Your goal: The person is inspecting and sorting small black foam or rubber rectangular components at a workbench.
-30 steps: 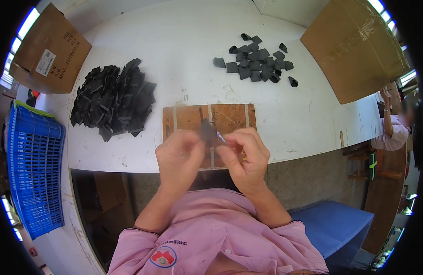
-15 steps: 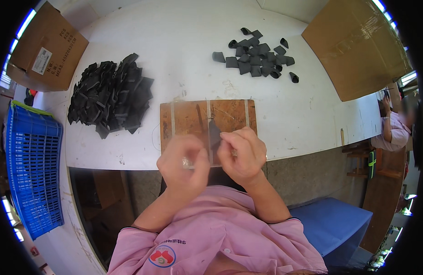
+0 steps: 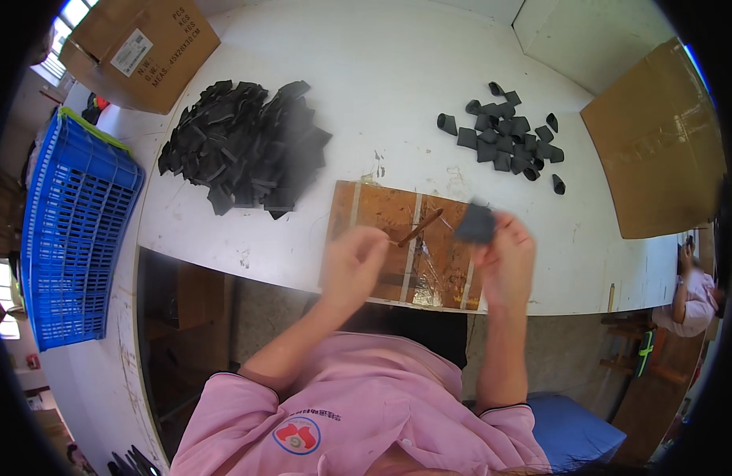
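My right hand (image 3: 507, 258) pinches a dark grey fabric piece (image 3: 475, 224) by its right edge, over the right part of a worn brown board (image 3: 370, 208). The piece is slightly blurred. My left hand (image 3: 355, 266) is closed over the board's left part. A thin brown stick (image 3: 421, 228) slants away from its fingertips, its narrow end appearing to be pinched there. Pale strips run across the board, and clear tape shines near its front edge.
A heap of flat dark pieces (image 3: 239, 147) lies at the left. Several rolled grey pieces (image 3: 505, 135) are scattered at the right. Cardboard boxes (image 3: 144, 51) (image 3: 659, 143) flank the white table (image 3: 382, 95). A blue basket (image 3: 80, 238) stands far left; another person (image 3: 689, 297) is far right.
My right hand has moved right with the grey piece, lifting it off the board's middle. The left hand has come to the brown stick, which now slants differently. The whole view has shifted.
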### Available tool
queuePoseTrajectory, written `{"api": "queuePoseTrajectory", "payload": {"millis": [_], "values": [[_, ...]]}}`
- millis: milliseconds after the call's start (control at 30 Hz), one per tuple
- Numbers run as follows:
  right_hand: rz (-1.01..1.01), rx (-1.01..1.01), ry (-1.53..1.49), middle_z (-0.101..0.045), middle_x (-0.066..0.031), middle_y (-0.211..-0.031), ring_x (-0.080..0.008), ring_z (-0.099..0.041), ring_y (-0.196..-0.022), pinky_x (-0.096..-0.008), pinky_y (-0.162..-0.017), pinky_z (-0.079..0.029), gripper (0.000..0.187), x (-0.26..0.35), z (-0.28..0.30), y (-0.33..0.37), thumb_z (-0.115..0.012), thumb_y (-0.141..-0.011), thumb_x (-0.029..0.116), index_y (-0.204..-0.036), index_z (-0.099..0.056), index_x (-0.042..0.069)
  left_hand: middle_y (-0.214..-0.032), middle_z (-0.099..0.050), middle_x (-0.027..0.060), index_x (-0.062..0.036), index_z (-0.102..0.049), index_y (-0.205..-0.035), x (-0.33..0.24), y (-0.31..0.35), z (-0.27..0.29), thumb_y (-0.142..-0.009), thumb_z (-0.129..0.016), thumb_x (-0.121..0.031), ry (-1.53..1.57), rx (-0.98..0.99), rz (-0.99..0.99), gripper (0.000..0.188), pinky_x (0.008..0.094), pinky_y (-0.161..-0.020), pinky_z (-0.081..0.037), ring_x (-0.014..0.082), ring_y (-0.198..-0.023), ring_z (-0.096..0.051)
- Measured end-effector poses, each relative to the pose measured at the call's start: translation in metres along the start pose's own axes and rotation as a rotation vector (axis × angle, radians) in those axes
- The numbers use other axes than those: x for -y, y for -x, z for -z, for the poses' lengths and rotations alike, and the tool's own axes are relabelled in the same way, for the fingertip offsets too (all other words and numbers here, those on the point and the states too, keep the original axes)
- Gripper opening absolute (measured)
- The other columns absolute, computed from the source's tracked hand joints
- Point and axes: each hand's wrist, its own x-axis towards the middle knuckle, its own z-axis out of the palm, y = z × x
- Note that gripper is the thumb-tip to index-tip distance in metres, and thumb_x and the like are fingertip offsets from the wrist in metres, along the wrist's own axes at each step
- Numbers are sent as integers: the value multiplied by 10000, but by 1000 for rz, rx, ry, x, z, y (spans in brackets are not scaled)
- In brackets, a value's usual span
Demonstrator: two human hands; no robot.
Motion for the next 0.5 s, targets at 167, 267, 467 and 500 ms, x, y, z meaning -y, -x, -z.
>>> {"api": "queuePoseTrajectory", "payload": {"millis": [167,267,467,500], "values": [[221,-292,266,-555,-48,-725,-51,-470,-606,-194,-521,-386,174,-5,19,-48,-481,-857,131,-922,-547,-17,-807,-545,112,26,-549,-885,20,-60,43,-723,-592,-22,-830,-374,-406,175,290,-604,-431,212,-702,-530],[83,-180,337,-560,-54,-740,-76,-493,-644,-227,-548,-407,182,-49,20,-35,-489,-853,120,-951,-550,-21,-877,-525,146,10,-531,-937,28,-76,50,-690,-589,-16,-1092,-377,-368,255,359,-671,-427,294,-811,-505],[609,-84,1137,-530,-132,-766,-286,-544,-644,-345,-552,-431,139,-91,23,-20,-538,-759,12,-898,-542,17,-888,-508,143,0,-532,-917,30,-73,53,-668,-594,-12,-1032,-361,-430,257,378,-679,-420,313,-817,-482],[608,-80,1130,-530,-132,-766,-286,-544,-644,-345,-552,-431,139,-93,23,-20,-538,-759,12,-898,-542,17,-890,-506,141,2,-533,-912,30,-72,56,-663,-592,-5,-1000,-392,-481,255,380,-675,-419,311,-819,-481]]}}
